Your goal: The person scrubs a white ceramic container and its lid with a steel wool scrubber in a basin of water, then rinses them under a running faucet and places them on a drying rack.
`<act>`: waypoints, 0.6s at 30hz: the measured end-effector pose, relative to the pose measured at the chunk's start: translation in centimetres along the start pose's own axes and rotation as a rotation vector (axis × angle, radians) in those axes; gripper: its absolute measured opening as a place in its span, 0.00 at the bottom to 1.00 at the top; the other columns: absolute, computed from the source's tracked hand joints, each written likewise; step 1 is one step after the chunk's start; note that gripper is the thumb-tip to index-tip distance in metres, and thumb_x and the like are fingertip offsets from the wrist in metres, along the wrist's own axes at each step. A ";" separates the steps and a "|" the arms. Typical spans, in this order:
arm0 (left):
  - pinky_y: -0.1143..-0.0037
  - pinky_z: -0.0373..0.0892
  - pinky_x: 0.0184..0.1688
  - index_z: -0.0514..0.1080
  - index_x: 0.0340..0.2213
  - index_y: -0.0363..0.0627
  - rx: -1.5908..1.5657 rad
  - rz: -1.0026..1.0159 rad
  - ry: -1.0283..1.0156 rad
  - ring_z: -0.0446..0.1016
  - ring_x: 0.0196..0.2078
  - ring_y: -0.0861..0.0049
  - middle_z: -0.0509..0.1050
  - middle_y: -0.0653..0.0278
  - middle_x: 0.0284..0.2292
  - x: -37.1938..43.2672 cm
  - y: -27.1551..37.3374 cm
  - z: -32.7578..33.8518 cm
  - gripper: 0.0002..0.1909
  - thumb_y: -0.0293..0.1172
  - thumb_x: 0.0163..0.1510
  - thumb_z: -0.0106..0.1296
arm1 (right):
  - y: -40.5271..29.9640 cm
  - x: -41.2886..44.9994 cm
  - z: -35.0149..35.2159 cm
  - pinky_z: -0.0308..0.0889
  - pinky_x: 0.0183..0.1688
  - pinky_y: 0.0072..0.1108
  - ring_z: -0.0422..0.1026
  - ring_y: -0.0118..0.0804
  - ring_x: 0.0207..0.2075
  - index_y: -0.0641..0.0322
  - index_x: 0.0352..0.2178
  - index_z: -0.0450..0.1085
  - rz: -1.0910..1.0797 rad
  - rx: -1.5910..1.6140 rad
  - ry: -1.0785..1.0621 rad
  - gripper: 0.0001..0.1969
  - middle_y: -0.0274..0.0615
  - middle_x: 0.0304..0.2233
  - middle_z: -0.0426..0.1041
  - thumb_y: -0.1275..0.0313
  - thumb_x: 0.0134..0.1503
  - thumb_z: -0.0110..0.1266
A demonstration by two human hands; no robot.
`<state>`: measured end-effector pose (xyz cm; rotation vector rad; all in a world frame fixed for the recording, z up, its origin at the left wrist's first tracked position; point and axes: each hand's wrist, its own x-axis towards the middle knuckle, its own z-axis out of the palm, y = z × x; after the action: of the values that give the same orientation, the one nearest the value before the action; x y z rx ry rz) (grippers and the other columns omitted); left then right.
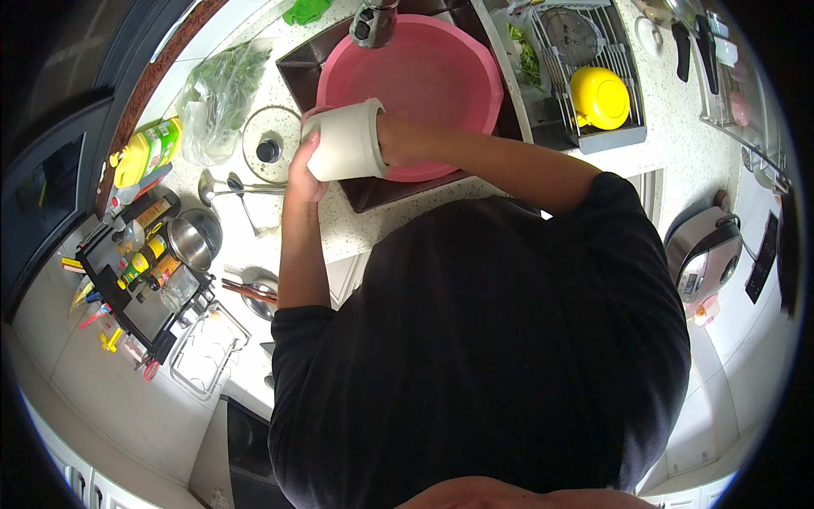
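A cream-coloured ceramic pot is tilted on its side over the near left rim of a pink plastic basin, its mouth facing right. My left hand grips it around its base and side, thumb on the outer wall. My right hand reaches into the mouth; its fingers are hidden inside, so whether they hold anything cannot be seen. The basin sits in a dark sink under a metal faucet head. Left of the pot, a round glass lid with a black knob lies on the speckled counter.
Left on the counter are a plastic bag of leafy greens, a metal ladle, a yellow detergent bottle and a rack of sauce bottles. At right, a dish rack holds a yellow bowl; a rice cooker stands beyond.
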<state>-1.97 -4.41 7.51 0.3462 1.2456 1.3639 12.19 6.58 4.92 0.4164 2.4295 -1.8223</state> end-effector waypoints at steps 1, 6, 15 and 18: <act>0.73 0.59 0.47 0.55 0.45 0.40 -0.034 -0.013 -0.005 0.62 0.45 0.68 0.63 0.56 0.42 -0.1 0.1 0.1 0.26 0.41 0.46 0.41 | 0.0 -0.2 0.1 0.63 0.37 0.26 0.69 0.39 0.35 0.64 0.35 0.66 0.010 0.043 -0.002 0.14 0.46 0.33 0.70 0.74 0.42 0.51; 0.73 0.59 0.47 0.56 0.44 0.39 -0.052 0.008 -0.036 0.63 0.45 0.68 0.63 0.56 0.41 0.2 0.1 0.1 0.26 0.42 0.46 0.41 | -2.3 -1.1 -1.7 0.61 0.40 0.25 0.67 0.36 0.38 0.67 0.37 0.64 0.103 0.558 -0.053 0.16 0.46 0.35 0.69 0.75 0.44 0.47; 0.70 0.55 0.51 0.56 0.46 0.34 -0.178 0.005 0.030 0.60 0.49 0.65 0.62 0.52 0.45 0.5 -1.1 0.0 0.28 0.44 0.48 0.36 | -0.7 0.3 -1.5 0.61 0.40 0.22 0.66 0.32 0.37 0.69 0.40 0.62 0.103 0.465 -0.171 0.18 0.43 0.36 0.68 0.73 0.46 0.45; 0.70 0.55 0.51 0.55 0.46 0.34 -0.168 0.030 -0.005 0.60 0.49 0.65 0.62 0.52 0.45 0.3 -0.9 -0.1 0.28 0.44 0.49 0.35 | -0.3 0.5 -1.1 0.62 0.36 0.23 0.67 0.35 0.34 0.69 0.40 0.62 0.107 0.428 -0.188 0.18 0.47 0.34 0.68 0.72 0.45 0.45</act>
<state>-1.63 -4.50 6.59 0.2517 1.1165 1.4811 11.75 7.64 5.43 0.3710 1.8561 -2.2160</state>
